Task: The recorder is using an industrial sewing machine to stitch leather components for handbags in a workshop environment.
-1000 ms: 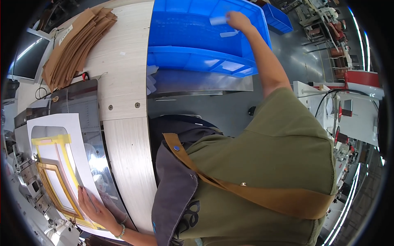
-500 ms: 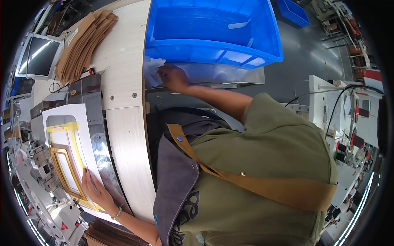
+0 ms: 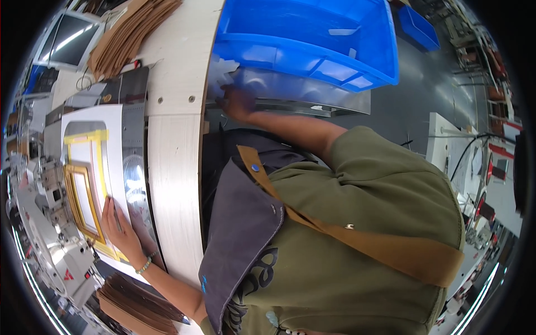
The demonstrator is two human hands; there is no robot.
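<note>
My left hand [image 3: 124,237] lies with fingers outstretched on a white sheet-like template [image 3: 115,159], its fingertips at the yellow-taped border. Set into the template is a nested brown-gold frame [image 3: 85,209], beside the sewing machine head. Just below the blue bin, my right hand [image 3: 237,105] hovers over a metal ledge, near the table's edge. Its fingers are dark and smeared by motion, so their grip is hidden. Crumpled translucent white pieces [image 3: 223,68] lie just beyond that hand, against the bin's side.
A large blue bin [image 3: 312,58] with a few white scraps stands ahead on the right. Stacked brown pieces [image 3: 131,36] lie on the pale table [image 3: 176,167] at the far left, more brown pieces [image 3: 131,307] nearer me. The sewing machine [image 3: 67,262] borders the template's left side.
The whole view has shifted a little. My right hand has drawn back slightly from the white pieces by the bin. The left hand stays flat on the template.
</note>
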